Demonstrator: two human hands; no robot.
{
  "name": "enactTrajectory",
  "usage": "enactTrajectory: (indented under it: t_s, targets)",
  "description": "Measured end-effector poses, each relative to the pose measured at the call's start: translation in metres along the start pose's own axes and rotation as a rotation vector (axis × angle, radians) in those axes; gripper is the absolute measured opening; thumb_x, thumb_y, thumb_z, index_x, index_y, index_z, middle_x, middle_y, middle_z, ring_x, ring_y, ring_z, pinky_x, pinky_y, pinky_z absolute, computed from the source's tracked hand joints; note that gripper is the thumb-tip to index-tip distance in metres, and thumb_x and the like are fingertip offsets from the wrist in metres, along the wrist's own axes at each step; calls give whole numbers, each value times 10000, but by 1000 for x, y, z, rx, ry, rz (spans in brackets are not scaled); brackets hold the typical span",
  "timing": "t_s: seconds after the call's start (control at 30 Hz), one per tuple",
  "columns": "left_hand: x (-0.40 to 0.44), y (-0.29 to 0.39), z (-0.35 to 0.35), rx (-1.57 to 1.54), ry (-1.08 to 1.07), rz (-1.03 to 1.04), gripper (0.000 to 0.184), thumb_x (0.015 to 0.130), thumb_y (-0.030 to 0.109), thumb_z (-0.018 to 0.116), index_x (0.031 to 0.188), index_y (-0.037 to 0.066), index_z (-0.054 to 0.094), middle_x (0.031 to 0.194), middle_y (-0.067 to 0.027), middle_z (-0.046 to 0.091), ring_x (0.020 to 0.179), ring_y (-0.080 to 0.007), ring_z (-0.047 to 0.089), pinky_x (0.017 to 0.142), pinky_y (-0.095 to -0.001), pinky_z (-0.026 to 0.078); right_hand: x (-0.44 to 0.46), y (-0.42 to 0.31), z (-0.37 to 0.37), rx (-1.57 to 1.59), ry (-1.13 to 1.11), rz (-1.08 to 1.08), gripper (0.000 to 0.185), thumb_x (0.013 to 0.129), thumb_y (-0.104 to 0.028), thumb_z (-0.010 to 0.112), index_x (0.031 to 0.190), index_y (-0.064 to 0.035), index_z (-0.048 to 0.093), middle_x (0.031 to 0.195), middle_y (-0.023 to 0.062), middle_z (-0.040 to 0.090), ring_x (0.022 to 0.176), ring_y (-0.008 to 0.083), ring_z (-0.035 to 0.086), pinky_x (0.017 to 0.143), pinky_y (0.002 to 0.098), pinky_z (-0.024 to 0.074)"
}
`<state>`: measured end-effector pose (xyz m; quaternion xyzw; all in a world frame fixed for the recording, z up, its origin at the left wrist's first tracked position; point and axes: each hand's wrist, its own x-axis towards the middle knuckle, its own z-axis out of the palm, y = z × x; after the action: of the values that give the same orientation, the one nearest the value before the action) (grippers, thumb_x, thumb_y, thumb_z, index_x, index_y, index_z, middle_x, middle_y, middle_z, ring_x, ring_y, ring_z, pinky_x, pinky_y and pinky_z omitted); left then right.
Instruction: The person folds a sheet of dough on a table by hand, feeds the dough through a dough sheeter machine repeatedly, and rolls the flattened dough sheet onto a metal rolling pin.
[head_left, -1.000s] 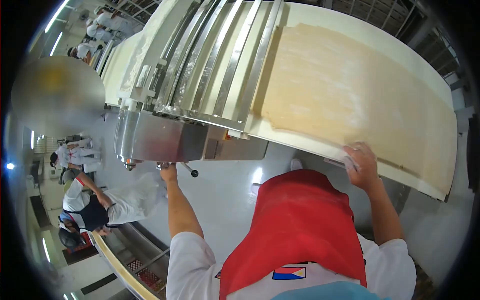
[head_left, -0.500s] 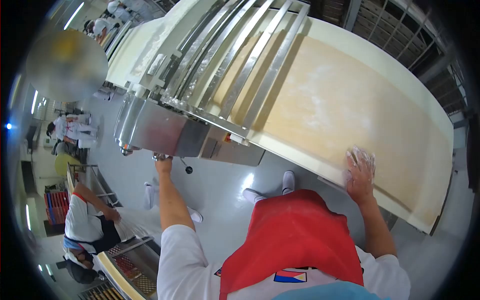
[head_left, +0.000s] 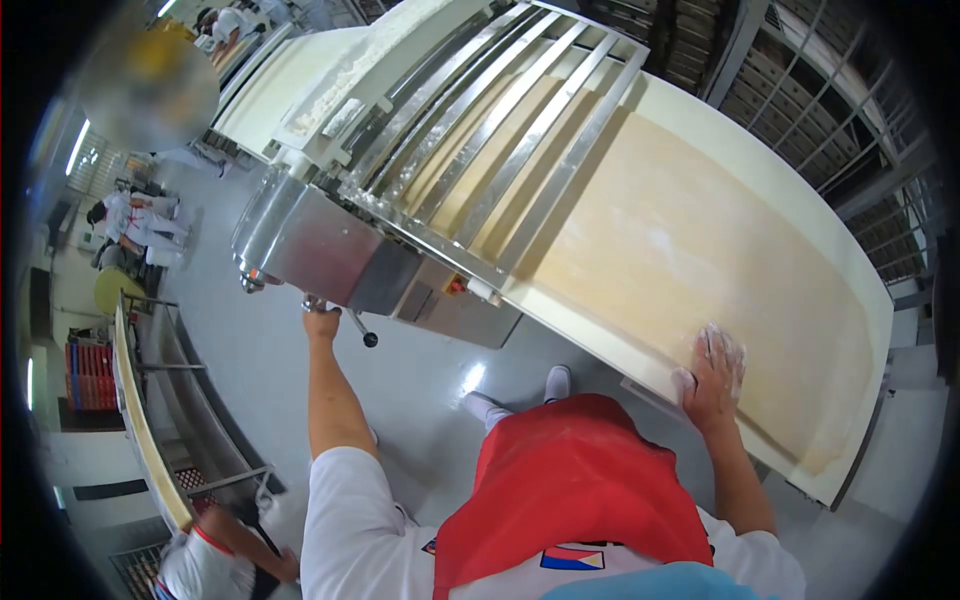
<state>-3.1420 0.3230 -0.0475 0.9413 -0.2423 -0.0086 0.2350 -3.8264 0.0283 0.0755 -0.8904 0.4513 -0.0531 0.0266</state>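
A wide flat sheet of dough (head_left: 740,270) lies on the pale conveyor belt (head_left: 815,480) and runs under the metal bars of the guard (head_left: 545,130). My right hand (head_left: 713,378), dusted with flour, rests on the near edge of the sheet with its fingers stretched out. At the machine's metal housing (head_left: 310,235), my left hand (head_left: 320,320) is closed around a metal knob (head_left: 314,301) on its underside. A lever with a black ball (head_left: 370,339) hangs just beside that hand.
Below left, a co-worker (head_left: 215,555) bends near a long curved table (head_left: 150,440). More people in white stand further back at the left. Racks (head_left: 840,110) rise beyond the belt. My shoes show on the grey floor (head_left: 420,400).
The dough sheet has slid left, further under the guard bars. My right hand has gone from a curled pose at the belt's edge to lying spread on the dough. The co-worker has shifted lower in view.
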Motion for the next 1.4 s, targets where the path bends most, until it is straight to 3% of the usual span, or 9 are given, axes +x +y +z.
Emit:
enactTrajectory:
  t_s: [0.1, 0.17, 0.37, 0.63, 0.9, 1.1, 1.2, 1.3, 1.4]
  targets:
    - [-1, 1, -2, 26, 54, 132, 735, 609, -15, 777, 1283, 12, 487, 1219, -148, 641, 1145, -294, 596, 949, -360, 468, -1, 0, 5, -20, -19, 59, 680, 850, -369, 595, 1418, -30, 437, 1502, 162, 373, 1417, 377, 282, 1157, 583, 141]
    - [-4, 9, -5, -86, 11, 46, 725, 596, -29, 777, 1260, 13, 490, 1204, -148, 639, 1135, -297, 596, 947, -357, 466, 2, -2, 5, -34, -21, 73, 699, 851, -376, 595, 1430, -26, 420, 1514, 160, 359, 1430, 377, 258, 1162, 577, 134]
    - [-1, 2, -6, -118, -41, 61, 679, 599, -30, 757, 1227, 17, 502, 1168, -135, 646, 1117, -287, 600, 934, -355, 469, 23, -30, -8, 7, -129, 64, 693, 843, -364, 610, 1449, -86, 421, 1552, 159, 292, 1443, 430, 187, 1163, 593, 118]
    - [0, -2, -4, 46, -3, 30, 587, 595, 29, 719, 1164, 33, 576, 1178, -131, 639, 1086, -312, 603, 902, -370, 479, 41, -53, -13, 8, -201, 76, 662, 855, -338, 639, 1460, -177, 423, 1569, 143, 263, 1460, 422, 137, 1162, 609, 85]
    - [-2, 0, -5, 22, -8, 70, 530, 593, 45, 706, 1115, 58, 613, 1134, -131, 642, 1049, -320, 606, 881, -373, 486, 62, -78, -3, 11, -206, -18, 631, 900, -336, 607, 1482, -239, 384, 1592, 110, 218, 1471, 397, 122, 1162, 614, 59]
    - [-6, 1, -4, -28, 44, 77, 591, 600, 18, 705, 1174, 23, 561, 1118, -146, 661, 1036, -299, 629, 876, -367, 491, 60, -77, 1, -11, -187, -70, 622, 901, -329, 602, 1479, -244, 389, 1588, 97, 232, 1471, 379, 139, 1158, 621, 71]
    - [-5, -3, -1, -17, 23, 16, 523, 613, 113, 700, 1124, 75, 595, 1043, -143, 664, 995, -348, 622, 848, -407, 490, 60, -78, 1, -11, -182, -78, 621, 894, -321, 607, 1474, -243, 397, 1585, 93, 241, 1468, 378, 151, 1157, 623, 80]
    - [-5, -1, -1, -19, 107, 86, 511, 610, 107, 703, 1109, 74, 598, 1013, -136, 666, 965, -341, 626, 830, -408, 489, 61, -79, -1, 5, -172, -93, 615, 889, -311, 611, 1466, -237, 410, 1579, 94, 253, 1465, 380, 163, 1156, 624, 85]
    - [-6, 4, -6, -20, 21, 40, 628, 586, 2, 728, 1186, 19, 547, 1116, -132, 669, 1051, -291, 633, 888, -357, 492, 62, -81, -1, 20, -156, -112, 602, 888, -297, 609, 1458, -229, 425, 1570, 98, 273, 1461, 383, 175, 1155, 626, 90]
